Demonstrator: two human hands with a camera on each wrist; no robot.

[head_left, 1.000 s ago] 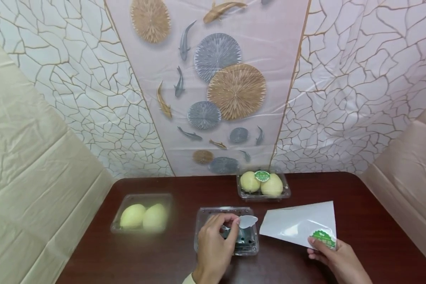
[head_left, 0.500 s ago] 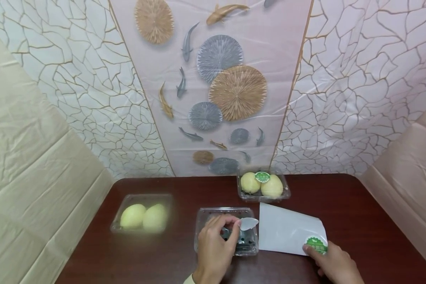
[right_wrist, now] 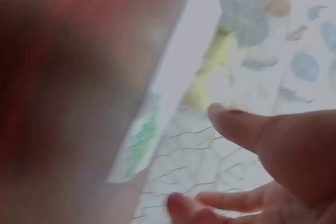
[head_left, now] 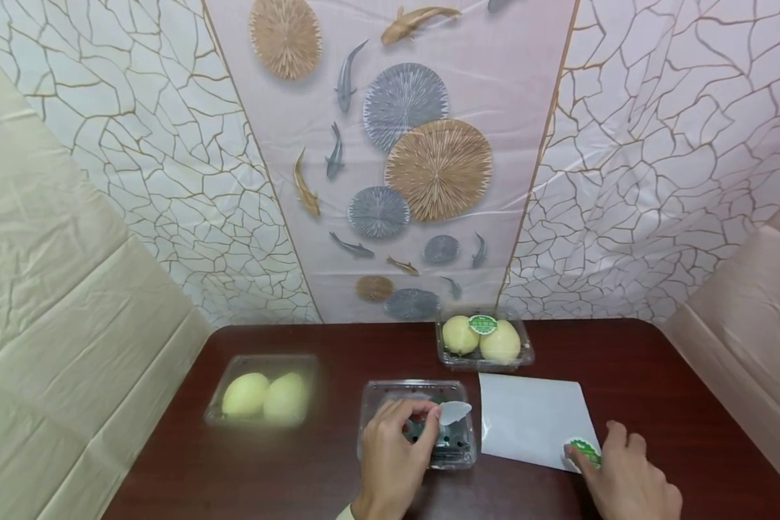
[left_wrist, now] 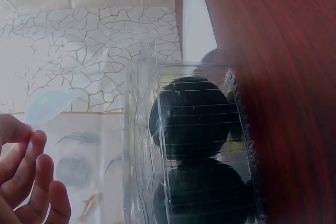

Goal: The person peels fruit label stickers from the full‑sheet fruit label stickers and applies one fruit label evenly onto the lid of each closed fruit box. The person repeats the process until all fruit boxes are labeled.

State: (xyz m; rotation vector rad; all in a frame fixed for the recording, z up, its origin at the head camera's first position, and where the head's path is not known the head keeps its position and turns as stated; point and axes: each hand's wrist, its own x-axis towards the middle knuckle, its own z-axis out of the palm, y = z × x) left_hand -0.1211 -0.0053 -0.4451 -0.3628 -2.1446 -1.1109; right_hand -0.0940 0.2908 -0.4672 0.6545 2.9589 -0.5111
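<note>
Head view: my left hand (head_left: pixel 390 455) pinches a translucent peeled label (head_left: pixel 453 412) over the clear plastic clamshell box (head_left: pixel 418 425) mid-desk; right hand (head_left: pixel 627 480), fingers relaxed, rests on the white backing sheet (head_left: pixel 529 417). Align label flat before pressing.

A dark reddish-brown wooden table (head_left: pixel 656 375) with rounded corners stands against a backdrop of glossy sheeting. The central pale pink panel (head_left: pixel 429 87), printed with grey and tan lily-pad discs and small fish, is flanked by white panels veined with gold crackle lines (head_left: pixel 136 144). Creased beige plastic sheets (head_left: pixel 58 347) hang at both sides. Lighting is soft and even.
</note>
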